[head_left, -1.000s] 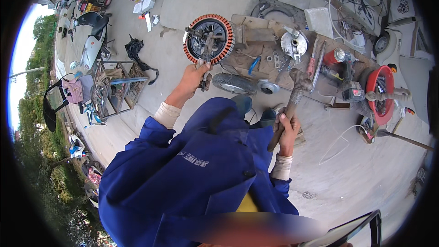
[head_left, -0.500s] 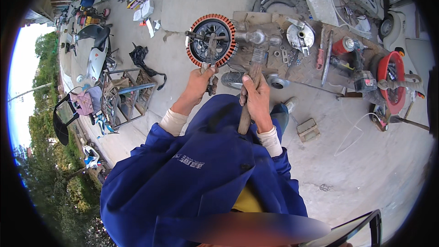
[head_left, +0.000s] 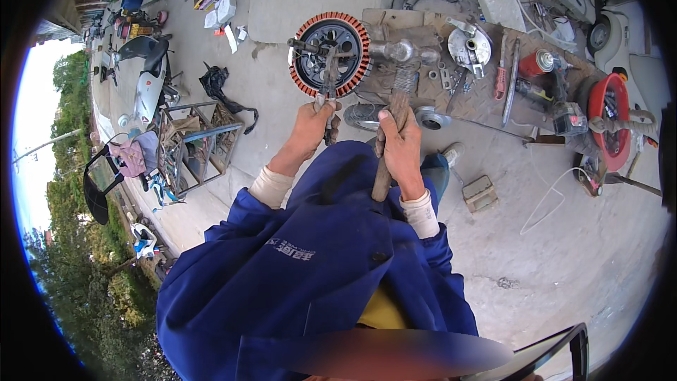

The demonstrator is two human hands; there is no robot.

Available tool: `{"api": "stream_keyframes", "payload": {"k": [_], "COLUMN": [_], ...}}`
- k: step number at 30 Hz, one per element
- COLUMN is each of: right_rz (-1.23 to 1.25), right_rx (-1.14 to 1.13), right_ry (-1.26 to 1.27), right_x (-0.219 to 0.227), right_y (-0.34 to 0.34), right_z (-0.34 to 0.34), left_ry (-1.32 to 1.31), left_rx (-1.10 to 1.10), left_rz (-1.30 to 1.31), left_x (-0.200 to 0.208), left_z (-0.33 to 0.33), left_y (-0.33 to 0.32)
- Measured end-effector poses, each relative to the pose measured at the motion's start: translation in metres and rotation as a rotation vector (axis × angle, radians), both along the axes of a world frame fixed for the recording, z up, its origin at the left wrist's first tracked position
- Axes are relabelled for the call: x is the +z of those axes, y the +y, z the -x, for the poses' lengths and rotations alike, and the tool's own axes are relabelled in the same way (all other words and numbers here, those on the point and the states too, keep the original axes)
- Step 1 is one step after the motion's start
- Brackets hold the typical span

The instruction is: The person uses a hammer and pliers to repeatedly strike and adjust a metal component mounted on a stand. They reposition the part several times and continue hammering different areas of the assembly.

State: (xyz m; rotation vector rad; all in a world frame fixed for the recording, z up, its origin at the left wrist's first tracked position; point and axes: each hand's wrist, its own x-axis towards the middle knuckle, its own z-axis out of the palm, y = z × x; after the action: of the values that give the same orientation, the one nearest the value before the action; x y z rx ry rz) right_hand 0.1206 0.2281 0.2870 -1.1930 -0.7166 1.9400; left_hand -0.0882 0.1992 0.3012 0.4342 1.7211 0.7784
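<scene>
My left hand [head_left: 310,129] is closed around the handles of a pair of pliers [head_left: 330,74]. The pliers' jaws lie over the hub of a round motor stator [head_left: 301,77] with a ring of copper-coloured coils and a shaft through its centre. My right hand [head_left: 400,141] grips the wooden handle of a hammer [head_left: 381,182], wound with wire below the head. The hammer's metal head [head_left: 400,51] is just right of the stator, over the bench. Whether the head touches anything beneath is unclear.
On the worn work board, right of the hammer, are a round metal drum cover [head_left: 469,51], a red-handled tool [head_left: 501,83], a spray can [head_left: 536,63] and a cordless drill [head_left: 566,116]. A red basin [head_left: 610,109] holds parts. A metal rack [head_left: 201,144] stands left.
The whole view has shifted slightly right and up. My hands keep their grips on the pliers and hammer, with no clear movement against the stator.
</scene>
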Motion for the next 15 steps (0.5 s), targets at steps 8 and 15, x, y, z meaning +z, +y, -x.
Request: {"api": "stream_keyframes", "payload": {"k": [8,15], "right_rz": [0.021,0.014], "right_rx": [-0.004,0.002], "right_ry": [-0.01,-0.013], "right_x": [-0.0043,-0.0029], "right_y": [-0.0057,-0.0062], "right_z": [0.0023,0.0029], "left_ry": [0.046,0.02], "left_rx": [-0.042,-0.015], "left_rz": [-0.025,-0.015], "left_x": [-0.0012,0.0012], "left_z": [0.0046,0.0018], "left_y": [0.0018,0.0047]}}
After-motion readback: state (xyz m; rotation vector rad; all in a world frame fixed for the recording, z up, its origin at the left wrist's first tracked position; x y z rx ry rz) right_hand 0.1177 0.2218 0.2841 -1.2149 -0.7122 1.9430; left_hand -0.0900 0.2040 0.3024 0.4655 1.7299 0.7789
